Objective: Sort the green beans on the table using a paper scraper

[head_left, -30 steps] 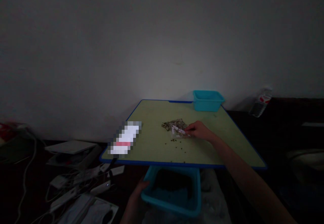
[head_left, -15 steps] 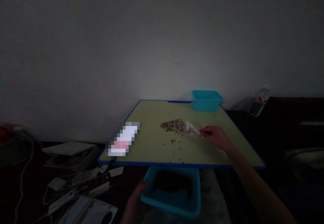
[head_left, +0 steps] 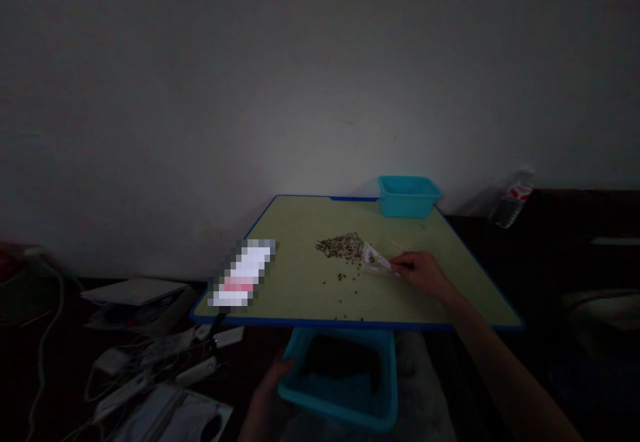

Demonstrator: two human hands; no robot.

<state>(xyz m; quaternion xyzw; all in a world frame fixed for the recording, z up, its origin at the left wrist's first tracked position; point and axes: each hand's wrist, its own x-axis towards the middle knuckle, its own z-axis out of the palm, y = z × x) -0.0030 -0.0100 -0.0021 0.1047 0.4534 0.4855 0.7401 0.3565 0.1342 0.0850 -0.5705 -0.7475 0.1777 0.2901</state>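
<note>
My right hand [head_left: 420, 273] pinches a clear plastic piece with white and pinkish print, perhaps a wrapper [head_left: 376, 258], against the tabletop. Its far edge touches a spread of small dark grains [head_left: 341, 247], whose kind I cannot make out. A few loose grains trail toward the front edge of the pale green table [head_left: 295, 222] with its blue rim. Below that edge, my left hand [head_left: 278, 370] grips the left side of a blue plastic basin [head_left: 345, 412]. Dark contents [head_left: 340, 359] lie in it, too dim to name.
A second blue basin [head_left: 407, 205] stands at the table's back right corner. A pixelated bright phone-like screen [head_left: 245, 272] is at the left edge. Power strips and cables [head_left: 135, 382] lie at lower left. A plastic bottle [head_left: 513, 202] leans against the wall at right.
My right hand with the plastic piece has shifted slightly left and down along the grains. My left hand and the basin it holds stay in place.
</note>
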